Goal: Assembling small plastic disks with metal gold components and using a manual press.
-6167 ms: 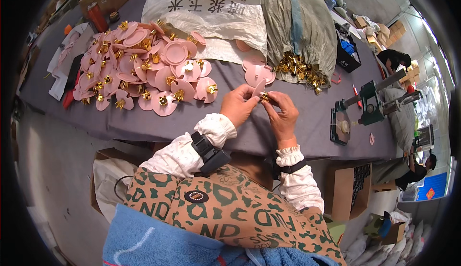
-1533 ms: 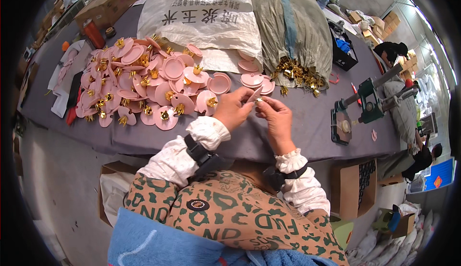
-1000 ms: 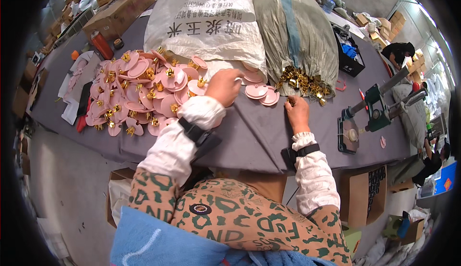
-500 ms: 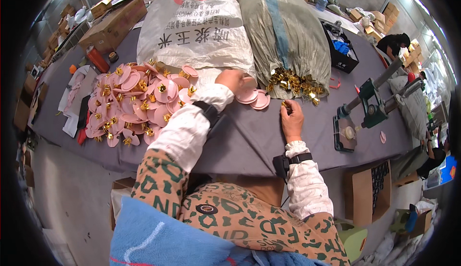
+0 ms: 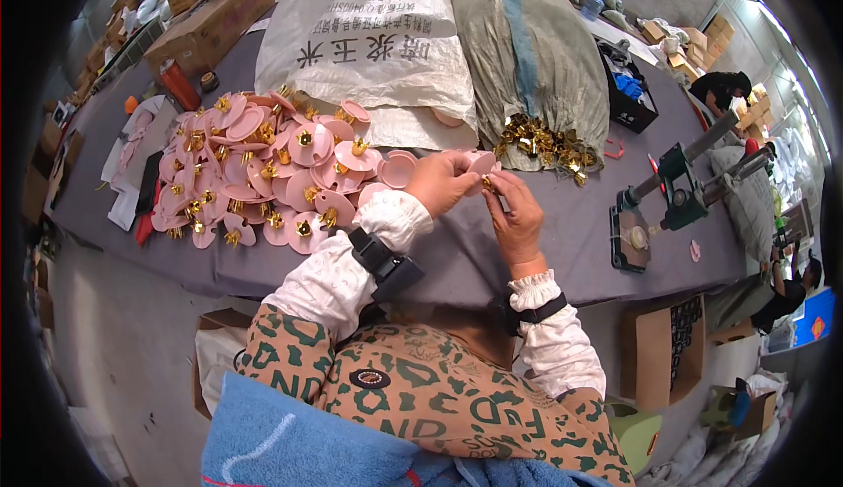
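Observation:
In front of the two sacks my hands meet. My left hand (image 5: 439, 186) pinches a thin round pink disc (image 5: 482, 161) by its edge. Just below that disc, the fingertips of my right hand (image 5: 516, 219) close on a small shiny gold metal clip (image 5: 488, 185), partly covered by the fingers. Whether clip and disc are joined cannot be made out. Left of my hands lies a heap of pink discs (image 5: 248, 124), many with gold clips at their centres. Gold clips (image 5: 549, 151) spill from the mouth of a grey-green sack (image 5: 562, 74).
A white woven sack (image 5: 378, 83) lies behind my hands. To the right stands a green hand press (image 5: 680, 190), with a black box (image 5: 630, 105) farther back. An orange-red flask (image 5: 179, 85) and a carton (image 5: 211, 26) are at far left. An open carton (image 5: 654, 355) sits below the table edge.
My left hand has come away from the white sack's mouth, bringing a pink disc nearer. My right hand has moved up and left with the gold clip, so both hands now meet.

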`<state>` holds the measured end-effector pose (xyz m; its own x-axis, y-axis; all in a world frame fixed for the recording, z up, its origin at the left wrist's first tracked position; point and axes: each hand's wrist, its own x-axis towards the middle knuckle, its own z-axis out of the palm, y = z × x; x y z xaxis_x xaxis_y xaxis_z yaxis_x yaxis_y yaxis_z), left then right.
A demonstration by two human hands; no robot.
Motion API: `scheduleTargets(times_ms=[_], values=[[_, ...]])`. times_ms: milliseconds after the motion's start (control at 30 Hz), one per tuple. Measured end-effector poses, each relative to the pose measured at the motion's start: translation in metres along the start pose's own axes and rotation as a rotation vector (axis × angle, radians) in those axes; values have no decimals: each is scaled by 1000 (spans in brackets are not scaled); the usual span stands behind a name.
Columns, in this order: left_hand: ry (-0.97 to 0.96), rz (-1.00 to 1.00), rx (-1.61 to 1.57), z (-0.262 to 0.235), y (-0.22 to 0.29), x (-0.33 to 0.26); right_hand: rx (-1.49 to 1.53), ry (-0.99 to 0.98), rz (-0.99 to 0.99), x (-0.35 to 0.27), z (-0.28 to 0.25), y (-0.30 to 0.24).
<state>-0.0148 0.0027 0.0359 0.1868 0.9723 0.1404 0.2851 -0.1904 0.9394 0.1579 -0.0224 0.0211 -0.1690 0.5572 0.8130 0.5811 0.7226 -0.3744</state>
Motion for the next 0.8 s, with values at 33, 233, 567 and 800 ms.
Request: scheduleTargets(times_ms=[33, 233, 567, 800], values=[[-1, -2, -5, 2, 5, -5, -3, -4, 1, -2, 0, 0], [92, 165, 151, 5, 5, -23, 778, 105, 869, -16, 21, -6], [399, 18, 218, -192, -12, -7, 145, -126, 539, 2, 18, 98], [164, 107, 559, -102, 6, 29, -280, -365, 184, 13, 43, 155]])
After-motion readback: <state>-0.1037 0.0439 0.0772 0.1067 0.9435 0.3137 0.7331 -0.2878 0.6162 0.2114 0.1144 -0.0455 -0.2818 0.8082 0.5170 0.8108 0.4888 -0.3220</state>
